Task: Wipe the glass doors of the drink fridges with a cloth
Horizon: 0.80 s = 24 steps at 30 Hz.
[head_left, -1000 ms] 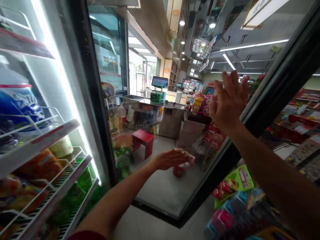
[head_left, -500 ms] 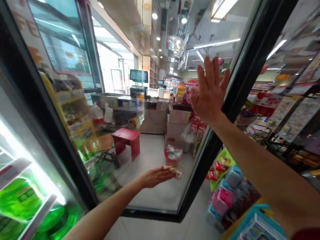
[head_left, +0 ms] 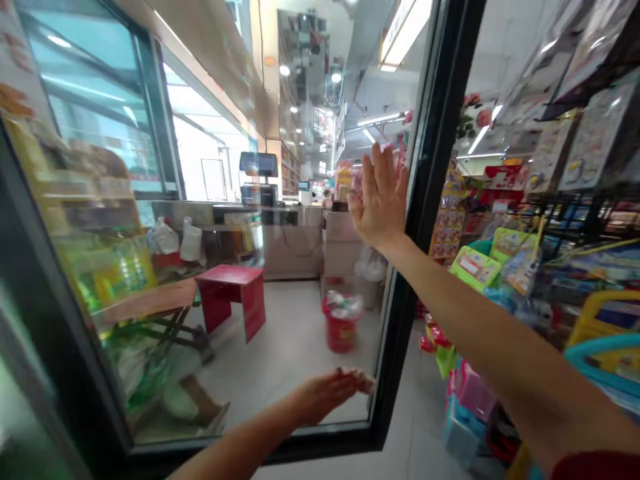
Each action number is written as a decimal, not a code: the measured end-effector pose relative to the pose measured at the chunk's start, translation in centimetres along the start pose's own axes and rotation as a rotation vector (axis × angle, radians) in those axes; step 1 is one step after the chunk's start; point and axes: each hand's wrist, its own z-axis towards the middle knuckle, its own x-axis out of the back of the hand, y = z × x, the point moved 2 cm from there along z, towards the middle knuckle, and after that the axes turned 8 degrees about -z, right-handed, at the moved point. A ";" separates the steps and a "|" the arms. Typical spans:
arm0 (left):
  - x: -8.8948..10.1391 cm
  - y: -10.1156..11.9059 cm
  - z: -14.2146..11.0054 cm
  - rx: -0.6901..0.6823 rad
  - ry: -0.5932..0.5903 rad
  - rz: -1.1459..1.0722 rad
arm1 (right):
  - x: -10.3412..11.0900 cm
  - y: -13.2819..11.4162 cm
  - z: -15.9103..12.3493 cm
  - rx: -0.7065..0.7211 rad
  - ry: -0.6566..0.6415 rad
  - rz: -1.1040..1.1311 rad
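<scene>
A black-framed glass door (head_left: 295,300) stands in front of me. Against its upper right glass, beside the black frame, lies my right hand (head_left: 381,197), open with fingers stretched upward and nothing in it. Low on the pane is my left hand (head_left: 323,398), near the bottom right corner of the frame. Its fingers press a crumpled pale cloth (head_left: 364,382), which sticks out past the fingertips. Most of the cloth is hidden under the hand.
Through the glass I see a red stool (head_left: 233,283), a red bucket (head_left: 341,327) filled with pale stuff, and a checkout counter (head_left: 293,243) with a monitor (head_left: 259,164). Hanging goods and colourful packaged toys (head_left: 475,267) crowd the right side beyond the door's edge.
My view has turned right, and the lit fridge shelves at left have gone out of sight. The left hand with the cloth has moved down the glass. The right hand stays by the frame.
</scene>
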 end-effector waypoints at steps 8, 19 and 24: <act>3.2 -15.2 7.2 0.584 0.210 0.069 | -5.1 0.3 -5.3 -0.041 0.037 -0.069; -2.6 -11.9 5.0 0.345 0.001 -0.014 | -7.8 2.6 -5.0 -0.200 -0.027 -0.246; -1.7 -17.8 7.2 0.519 0.091 -0.019 | -8.6 2.4 -5.1 -0.196 -0.099 -0.167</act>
